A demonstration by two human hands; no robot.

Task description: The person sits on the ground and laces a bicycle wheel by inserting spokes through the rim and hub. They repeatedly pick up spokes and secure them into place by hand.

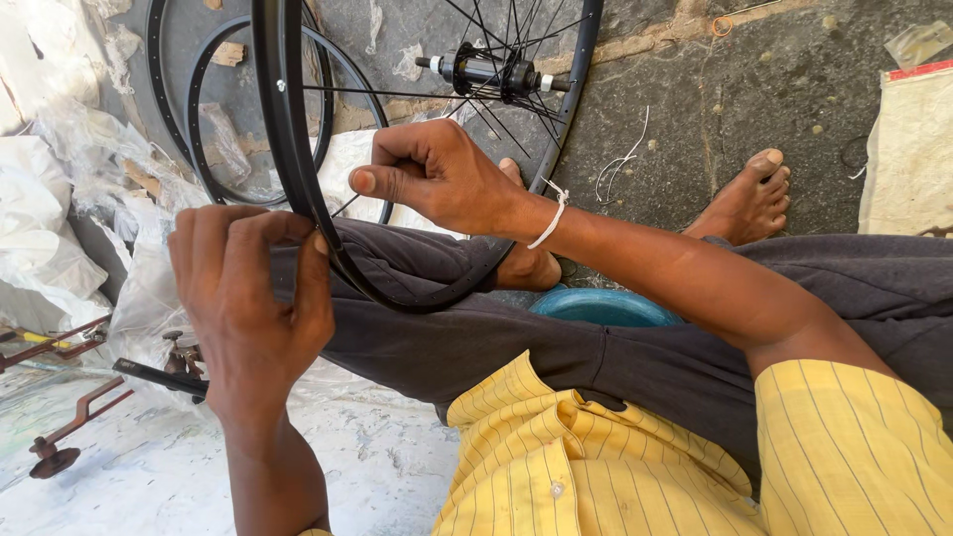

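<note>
at the centre left of the frame, the left hand (pixel 253 298) pinched the black bicycle wheel rim (pixel 288 129) resting across the person's lap, while the right hand (pixel 437 179) just right of it closed fingers on a thin spoke (pixel 397 95) inside it.

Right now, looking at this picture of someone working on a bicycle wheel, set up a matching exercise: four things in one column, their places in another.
Things:
1. left hand
2. right hand
3. hub
4. spare rims

Places:
A. lying flat on the ground behind
B. at the wheel's centre, spokes fanning out
C. pinching the black rim from outside
D. inside the rim, at a spoke

Pairs: 1-C, 2-D, 3-B, 4-A
</note>
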